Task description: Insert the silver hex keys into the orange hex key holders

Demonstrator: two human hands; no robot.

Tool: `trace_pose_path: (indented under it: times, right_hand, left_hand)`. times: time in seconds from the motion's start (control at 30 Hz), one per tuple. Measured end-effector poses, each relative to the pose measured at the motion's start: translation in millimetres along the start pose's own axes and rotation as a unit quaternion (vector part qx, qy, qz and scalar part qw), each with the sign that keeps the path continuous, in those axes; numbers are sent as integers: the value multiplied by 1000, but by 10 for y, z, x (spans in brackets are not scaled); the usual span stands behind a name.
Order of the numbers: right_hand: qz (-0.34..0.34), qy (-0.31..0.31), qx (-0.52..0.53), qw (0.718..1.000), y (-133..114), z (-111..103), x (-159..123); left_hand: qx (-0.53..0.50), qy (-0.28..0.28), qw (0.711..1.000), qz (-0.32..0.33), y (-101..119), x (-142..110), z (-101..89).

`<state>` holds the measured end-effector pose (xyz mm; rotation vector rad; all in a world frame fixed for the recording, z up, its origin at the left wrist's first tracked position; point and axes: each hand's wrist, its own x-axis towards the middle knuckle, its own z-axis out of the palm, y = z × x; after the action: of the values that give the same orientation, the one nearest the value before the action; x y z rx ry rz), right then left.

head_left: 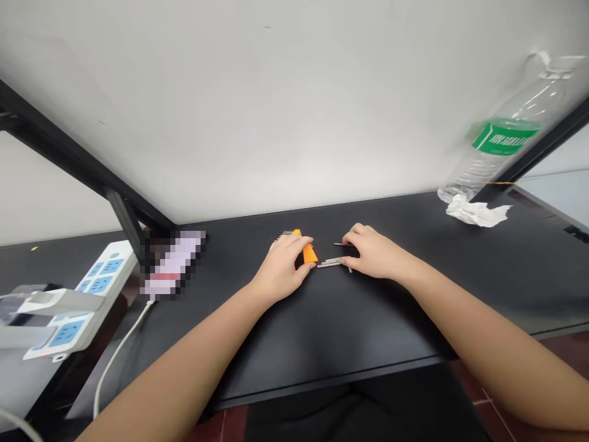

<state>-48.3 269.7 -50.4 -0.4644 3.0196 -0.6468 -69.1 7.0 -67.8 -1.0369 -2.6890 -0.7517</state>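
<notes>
An orange hex key holder [310, 253] lies on the black tabletop with several metal keys [288, 232] in its far end. My left hand [284, 264] is closed around it, thumb at the near end and fingers over the far side, covering part of it. To the right, several loose hex keys [329, 263] lie close together on the table. Over them my right hand [370, 250] is curled, its thumb touching the near keys and its fingertips at another hex key [339, 244] farther back. The palm hides the keys' other ends.
A clear plastic bottle [501, 138] with a green label stands at the back right, beside a crumpled tissue [476, 212]. On the left are a blurred-out phone-like object [175, 264], its white cable [122, 350], a power strip [99, 279] and a black frame post [87, 166].
</notes>
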Motion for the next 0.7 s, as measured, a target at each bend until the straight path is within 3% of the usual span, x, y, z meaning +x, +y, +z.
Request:
trace_pose_path:
  times: [0.17,0.43,0.57,0.7]
  right_hand:
    - [-44,-51,2,998,-118,79,-32]
    - [-55,-19,24,998,-136,21,-44]
    - [-32,-57,8,998,-145,-4,-71]
    - [-57,-64,-17,996,-180,60,-73]
  left_hand:
    - [-15,17,1000,5,25,-6,-10]
    - [-25,21,999,19,48,-9,-18]
    - [-32,15,999,22,63,-15,-15]
    - [-41,19,998,32,64,-13,-19]
